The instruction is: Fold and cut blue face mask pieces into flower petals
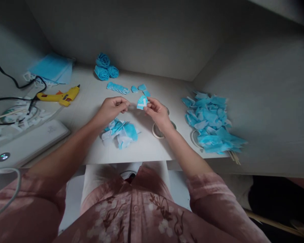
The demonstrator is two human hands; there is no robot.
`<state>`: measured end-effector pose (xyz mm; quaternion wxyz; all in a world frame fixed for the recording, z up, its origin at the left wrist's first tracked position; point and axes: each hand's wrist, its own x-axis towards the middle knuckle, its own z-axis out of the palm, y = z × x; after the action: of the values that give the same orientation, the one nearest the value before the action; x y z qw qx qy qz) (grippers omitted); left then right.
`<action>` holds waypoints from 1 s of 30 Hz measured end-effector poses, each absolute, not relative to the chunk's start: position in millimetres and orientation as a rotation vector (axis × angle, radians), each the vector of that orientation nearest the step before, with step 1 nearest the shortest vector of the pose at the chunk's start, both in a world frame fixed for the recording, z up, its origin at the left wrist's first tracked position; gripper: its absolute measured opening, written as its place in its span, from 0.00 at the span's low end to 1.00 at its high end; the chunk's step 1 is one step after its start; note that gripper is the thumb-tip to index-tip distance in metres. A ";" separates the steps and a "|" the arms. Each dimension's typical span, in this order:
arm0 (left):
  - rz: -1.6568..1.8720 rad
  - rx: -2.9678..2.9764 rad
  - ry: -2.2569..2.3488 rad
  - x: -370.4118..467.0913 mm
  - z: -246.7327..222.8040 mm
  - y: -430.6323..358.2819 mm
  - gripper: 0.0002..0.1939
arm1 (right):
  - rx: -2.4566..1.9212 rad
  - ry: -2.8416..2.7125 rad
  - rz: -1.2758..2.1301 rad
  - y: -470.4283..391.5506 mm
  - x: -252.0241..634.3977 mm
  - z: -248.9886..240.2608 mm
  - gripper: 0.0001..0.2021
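Between the thumb and fingers of my right hand (pixel 159 113) is a small blue petal (pixel 141 103) cut from mask-like fabric, with white strips in an L shape on its face. My left hand (pixel 114 108) is closed in a pinch just left of the petal, apart from it; whatever its fingertips hold is too small to make out. Beyond the hands lie several loose blue petals (pixel 142 87) and an overlapping row of blue petals (pixel 118 88). Crumpled blue and white scraps (pixel 125 133) rest below my left hand. A tape roll (pixel 157 132) is partly hidden under my right wrist.
Three blue fabric roses (pixel 102 72) stand at the back. On the left are a yellow glue gun (pixel 59 97), a stack of blue face masks (pixel 50 68), black cables and a white power bank (pixel 30 143). A large blue scrap pile (pixel 209 118) lies right, near the side wall.
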<state>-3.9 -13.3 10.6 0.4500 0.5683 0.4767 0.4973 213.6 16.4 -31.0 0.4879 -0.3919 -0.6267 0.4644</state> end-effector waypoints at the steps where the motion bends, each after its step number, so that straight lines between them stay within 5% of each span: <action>1: 1.251 1.392 1.178 -4.4 11.6 -12.9 0.07 | -0.974 -1.522 1.101 20.6 216.2 -31.2 0.24; 7: 1.368 1.325 1.176 -9.6 13.3 -9.1 0.05 | -1.271 -1.808 0.645 52.7 221.1 -16.5 0.11; 15: 1.457 1.246 1.192 -16.4 13.9 -2.6 0.06 | -1.633 -2.332 -0.156 79.7 186.9 -0.1 0.21; 30: 1.417 1.224 1.139 -12.6 10.0 -1.5 0.12 | -1.101 -2.482 0.432 4.4 205.2 31.7 0.17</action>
<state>-12.6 -1.5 10.0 0.4570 0.4967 0.4622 0.5751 205.2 4.4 31.7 0.1947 -0.3927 -0.8855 0.1540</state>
